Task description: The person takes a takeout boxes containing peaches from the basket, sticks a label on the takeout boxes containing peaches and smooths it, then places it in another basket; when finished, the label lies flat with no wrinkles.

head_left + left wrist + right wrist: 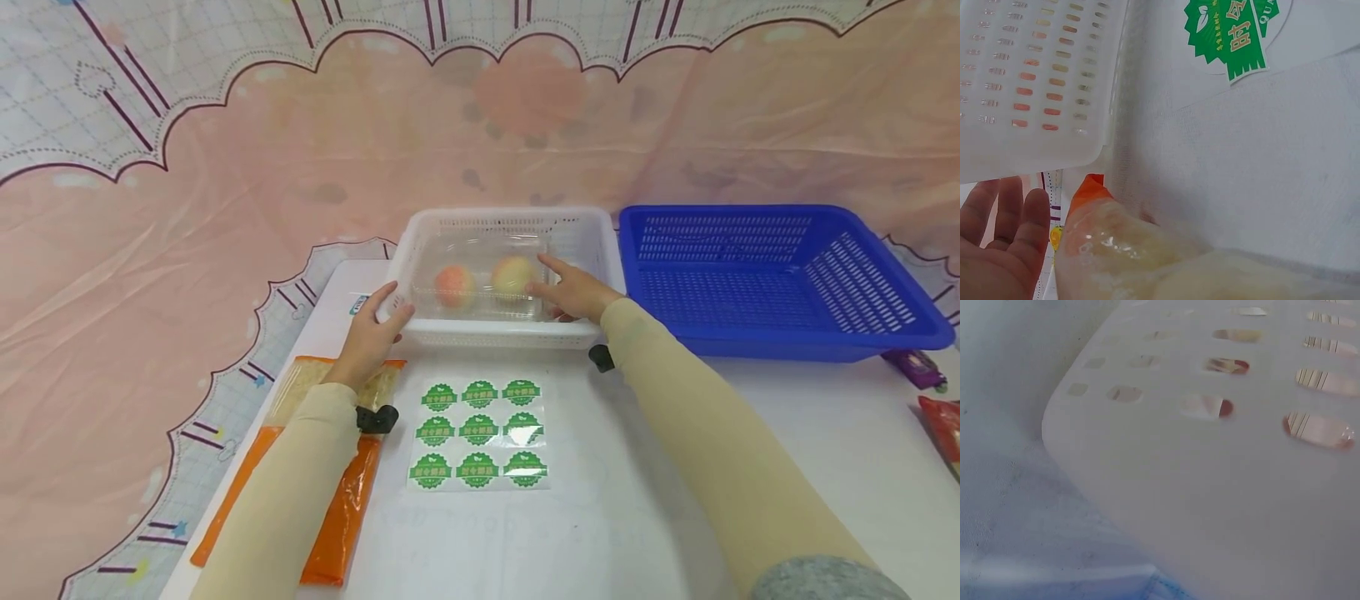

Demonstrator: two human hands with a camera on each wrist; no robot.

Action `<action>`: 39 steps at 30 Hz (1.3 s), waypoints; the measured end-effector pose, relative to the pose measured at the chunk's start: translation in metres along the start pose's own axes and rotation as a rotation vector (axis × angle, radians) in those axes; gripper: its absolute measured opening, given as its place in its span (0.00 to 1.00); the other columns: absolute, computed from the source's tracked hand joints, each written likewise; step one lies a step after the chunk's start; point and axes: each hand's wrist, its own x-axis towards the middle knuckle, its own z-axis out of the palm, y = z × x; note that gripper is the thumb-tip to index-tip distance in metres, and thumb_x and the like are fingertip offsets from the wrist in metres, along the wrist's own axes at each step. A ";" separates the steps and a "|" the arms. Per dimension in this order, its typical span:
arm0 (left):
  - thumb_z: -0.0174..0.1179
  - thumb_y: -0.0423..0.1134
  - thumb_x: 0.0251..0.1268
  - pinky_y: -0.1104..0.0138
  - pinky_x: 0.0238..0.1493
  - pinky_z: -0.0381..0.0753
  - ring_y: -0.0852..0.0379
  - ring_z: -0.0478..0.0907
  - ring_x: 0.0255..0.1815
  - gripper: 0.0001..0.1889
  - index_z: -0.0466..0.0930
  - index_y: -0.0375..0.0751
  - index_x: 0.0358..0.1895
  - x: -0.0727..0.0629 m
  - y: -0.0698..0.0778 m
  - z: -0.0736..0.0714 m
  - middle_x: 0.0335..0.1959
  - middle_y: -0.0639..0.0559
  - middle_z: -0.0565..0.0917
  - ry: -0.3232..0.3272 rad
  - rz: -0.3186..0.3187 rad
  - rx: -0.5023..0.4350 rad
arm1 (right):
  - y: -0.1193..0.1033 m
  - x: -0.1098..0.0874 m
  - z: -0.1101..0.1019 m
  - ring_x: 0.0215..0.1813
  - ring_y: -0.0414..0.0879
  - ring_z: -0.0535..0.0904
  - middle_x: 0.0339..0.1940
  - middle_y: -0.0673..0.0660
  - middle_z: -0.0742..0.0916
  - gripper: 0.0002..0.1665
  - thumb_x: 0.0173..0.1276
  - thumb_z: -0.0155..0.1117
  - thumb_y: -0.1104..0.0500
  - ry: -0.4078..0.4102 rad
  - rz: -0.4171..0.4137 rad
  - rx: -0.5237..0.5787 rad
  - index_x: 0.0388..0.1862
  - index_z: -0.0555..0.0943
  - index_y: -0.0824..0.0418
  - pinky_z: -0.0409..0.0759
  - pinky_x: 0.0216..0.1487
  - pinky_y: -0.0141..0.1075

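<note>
A clear plastic fruit box [480, 250] sits inside the white basket [502, 335], with two peaches showing through its lid, a redder one [453, 286] on the left and a paler one [513, 276] on the right. My right hand [576, 292] reaches over the basket's right end and holds the box's right end, some fingers on the lid and others lower beside it. At the basket's left front corner is my left hand [371, 333], its fingers loosely extended along the outside. The left wrist view shows those fingers just beyond the slotted wall [1035, 81].
Right of the white basket stands a blue basket [750, 340]. A sheet of green round stickers [478, 430] lies in front. An orange-and-clear packet [348, 508] lies under my left forearm. Purple [915, 368] and red [947, 425] packets lie at the right edge.
</note>
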 end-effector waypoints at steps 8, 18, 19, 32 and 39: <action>0.56 0.58 0.73 0.50 0.61 0.76 0.43 0.65 0.66 0.37 0.53 0.59 0.80 0.001 0.001 0.001 0.77 0.46 0.57 0.004 -0.002 0.000 | 0.001 0.003 0.000 0.37 0.50 0.78 0.68 0.65 0.73 0.48 0.74 0.62 0.46 0.007 0.017 0.101 0.84 0.48 0.45 0.81 0.47 0.41; 0.56 0.56 0.74 0.50 0.61 0.77 0.42 0.66 0.66 0.37 0.53 0.59 0.80 0.000 0.000 0.003 0.78 0.46 0.56 0.004 -0.014 -0.004 | 0.004 0.005 0.000 0.37 0.49 0.77 0.61 0.64 0.75 0.40 0.76 0.59 0.48 -0.024 0.003 0.128 0.82 0.55 0.47 0.80 0.45 0.40; 0.56 0.56 0.74 0.50 0.61 0.77 0.42 0.66 0.66 0.36 0.53 0.59 0.80 0.001 0.000 0.003 0.78 0.46 0.56 0.005 -0.016 -0.007 | 0.004 0.005 -0.001 0.38 0.49 0.77 0.60 0.64 0.75 0.39 0.77 0.59 0.48 -0.028 0.002 0.127 0.82 0.56 0.47 0.79 0.45 0.41; 0.56 0.55 0.74 0.50 0.59 0.77 0.43 0.66 0.64 0.36 0.53 0.56 0.80 0.000 -0.001 0.004 0.76 0.44 0.58 0.011 0.006 -0.019 | 0.003 0.007 -0.001 0.24 0.44 0.72 0.55 0.65 0.74 0.37 0.76 0.60 0.48 -0.052 0.009 0.181 0.77 0.58 0.49 0.77 0.36 0.36; 0.56 0.55 0.74 0.51 0.60 0.77 0.43 0.66 0.65 0.36 0.53 0.57 0.80 -0.002 0.001 0.003 0.76 0.45 0.58 0.021 -0.005 -0.014 | 0.002 0.009 0.000 0.24 0.44 0.71 0.44 0.61 0.74 0.34 0.76 0.59 0.50 -0.028 -0.008 0.181 0.76 0.60 0.50 0.79 0.37 0.38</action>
